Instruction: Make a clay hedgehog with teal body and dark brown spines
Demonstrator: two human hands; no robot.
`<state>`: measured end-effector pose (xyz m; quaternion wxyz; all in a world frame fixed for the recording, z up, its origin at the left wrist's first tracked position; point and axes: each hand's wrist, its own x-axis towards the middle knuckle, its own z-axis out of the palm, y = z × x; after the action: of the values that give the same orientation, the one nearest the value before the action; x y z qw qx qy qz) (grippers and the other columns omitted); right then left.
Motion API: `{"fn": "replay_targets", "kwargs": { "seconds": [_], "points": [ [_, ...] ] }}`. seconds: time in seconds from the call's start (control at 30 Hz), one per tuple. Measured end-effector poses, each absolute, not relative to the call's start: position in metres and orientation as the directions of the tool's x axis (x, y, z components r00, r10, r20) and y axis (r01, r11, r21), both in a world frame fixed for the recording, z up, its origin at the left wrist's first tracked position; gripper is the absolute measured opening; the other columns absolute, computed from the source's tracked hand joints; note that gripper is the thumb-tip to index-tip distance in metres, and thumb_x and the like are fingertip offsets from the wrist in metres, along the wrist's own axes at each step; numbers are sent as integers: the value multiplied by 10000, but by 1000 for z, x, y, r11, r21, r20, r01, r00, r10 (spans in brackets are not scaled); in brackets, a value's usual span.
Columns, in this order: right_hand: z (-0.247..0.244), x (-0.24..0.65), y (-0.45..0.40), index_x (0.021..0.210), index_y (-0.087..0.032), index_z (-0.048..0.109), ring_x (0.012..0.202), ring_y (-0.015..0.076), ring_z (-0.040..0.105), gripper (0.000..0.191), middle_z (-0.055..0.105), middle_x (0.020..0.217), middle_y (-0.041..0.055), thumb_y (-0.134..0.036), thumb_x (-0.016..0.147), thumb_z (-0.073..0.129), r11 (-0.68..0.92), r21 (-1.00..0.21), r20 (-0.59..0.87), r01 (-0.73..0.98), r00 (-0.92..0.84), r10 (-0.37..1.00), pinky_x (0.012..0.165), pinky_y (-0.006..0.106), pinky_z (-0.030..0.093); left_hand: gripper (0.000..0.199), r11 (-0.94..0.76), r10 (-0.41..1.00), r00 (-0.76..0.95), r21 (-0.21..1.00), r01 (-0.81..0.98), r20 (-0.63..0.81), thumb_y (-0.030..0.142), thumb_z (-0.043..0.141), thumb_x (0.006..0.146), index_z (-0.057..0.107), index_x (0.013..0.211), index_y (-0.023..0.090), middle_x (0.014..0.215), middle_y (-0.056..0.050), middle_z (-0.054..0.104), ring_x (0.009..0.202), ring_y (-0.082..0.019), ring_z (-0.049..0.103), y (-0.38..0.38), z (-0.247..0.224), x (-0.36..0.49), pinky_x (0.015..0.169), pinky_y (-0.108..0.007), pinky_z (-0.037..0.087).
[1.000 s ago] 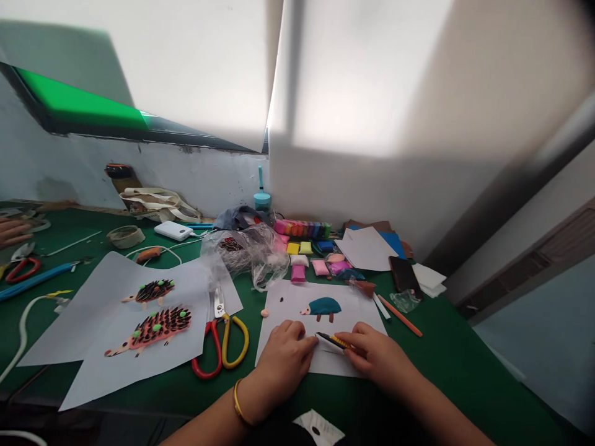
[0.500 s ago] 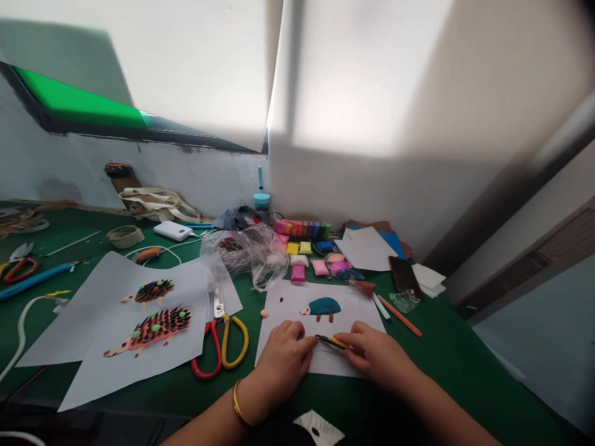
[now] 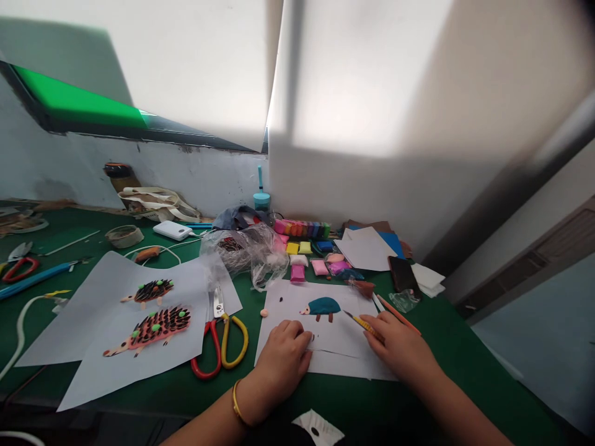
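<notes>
My left hand (image 3: 284, 358) rests on the white paper (image 3: 337, 360) with its fingers curled together; whatever they pinch is hidden. Tiny dark bits lie beside its fingertips. In my right hand (image 3: 402, 341) is a slim craft knife (image 3: 365, 323) with a yellow handle, its dark tip pointing up and left over the paper. On that sheet sits a hedgehog figure (image 3: 324, 306) with a blue back, a pale face and brown legs, just left of the knife tip. A small dark piece (image 3: 281, 299) lies at the sheet's upper left, and a pale ball (image 3: 264, 313) is by its left edge.
Red-and-yellow scissors (image 3: 218, 341) lie left of my left hand. Farther left, paper sheets (image 3: 93, 334) bear two hedgehog figures (image 3: 160, 327). Behind are packs of coloured clay (image 3: 298, 273) and a crumpled plastic bag (image 3: 248, 251). A dark phone (image 3: 403, 274) and an orange stick (image 3: 398, 314) lie right.
My right hand has moved right and up with the craft knife, taking its tip away from my left fingertips. My left hand stays in nearly the same spot.
</notes>
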<state>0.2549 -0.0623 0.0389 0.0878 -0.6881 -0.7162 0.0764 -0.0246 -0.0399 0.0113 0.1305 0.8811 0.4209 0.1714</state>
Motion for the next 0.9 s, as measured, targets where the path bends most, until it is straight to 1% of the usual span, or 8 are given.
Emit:
{"fn": "replay_targets", "kwargs": {
  "seconds": [0.1, 0.17, 0.3, 0.4, 0.5, 0.6, 0.77, 0.9],
  "points": [
    [26, 268, -54, 1246, -291, 625, 982, 268, 631, 395, 636, 1100, 102, -414, 913, 452, 6, -163, 87, 987, 8, 996, 662, 317, 495, 299, -591, 803, 565, 374, 714, 189, 200, 599, 842, 586, 1139, 232, 1113, -56, 569, 1050, -249, 494, -40, 11, -25, 926, -422, 439],
    [20, 272, -51, 1220, -253, 642, 1044, 302, 611, 401, 640, 1115, 119, -434, 899, 484, 33, -173, 141, 984, -8, 990, 742, 375, 521, 287, -592, 802, 566, 377, 713, 190, 192, 598, 839, 583, 1123, 230, 1111, -54, 568, 1046, -246, 492, -40, 10, -25, 925, -417, 439],
    [28, 260, -54, 1251, -222, 616, 1150, 277, 559, 395, 606, 1204, 117, -349, 966, 373, 205, -351, 374, 913, -64, 925, 932, 425, 485, 175, -593, 801, 566, 389, 705, 195, 180, 594, 842, 601, 1012, 220, 1065, -44, 569, 1007, -230, 494, -40, 11, -25, 895, -390, 445],
    [40, 240, -58, 1219, -245, 627, 1154, 246, 551, 364, 576, 1223, 95, -377, 985, 381, 362, -549, 465, 754, -84, 881, 960, 392, 472, 132, -595, 800, 564, 391, 702, 203, 174, 592, 844, 605, 969, 214, 1048, -41, 570, 992, -223, 494, -40, 12, -25, 883, -383, 444],
    [43, 221, -55, 1153, -231, 636, 873, 189, 625, 368, 620, 999, 73, -411, 999, 354, 373, -727, 374, 577, -123, 919, 807, 344, 520, 124, -602, 795, 567, 393, 696, 214, 177, 596, 844, 608, 961, 216, 1042, -39, 570, 986, -221, 496, -40, 11, -25, 875, -381, 443],
    [33, 209, -48, 1045, -207, 637, 677, 159, 610, 376, 643, 863, 50, -459, 987, 364, 280, -814, 219, 509, -178, 959, 732, 340, 522, 119, -608, 791, 568, 390, 691, 227, 179, 606, 839, 614, 952, 216, 1029, -41, 571, 985, -224, 499, -40, 9, -26, 877, -381, 441],
    [17, 207, -40, 978, -212, 581, 770, 215, 677, 249, 691, 828, 44, -440, 889, 529, 30, -884, -59, 467, -174, 983, 755, 381, 529, 125, -611, 789, 567, 392, 688, 235, 175, 612, 831, 617, 949, 217, 1022, -41, 572, 986, -223, 502, -40, 8, -26, 879, -380, 439],
    [17, 207, -37, 923, -223, 560, 801, 222, 683, 222, 694, 825, 34, -425, 836, 590, -33, -940, -106, 338, -199, 974, 748, 377, 532, 127, -610, 790, 564, 395, 687, 240, 169, 611, 831, 621, 947, 219, 1020, -41, 574, 986, -221, 503, -40, 9, -25, 880, -375, 437]
  ]
}}
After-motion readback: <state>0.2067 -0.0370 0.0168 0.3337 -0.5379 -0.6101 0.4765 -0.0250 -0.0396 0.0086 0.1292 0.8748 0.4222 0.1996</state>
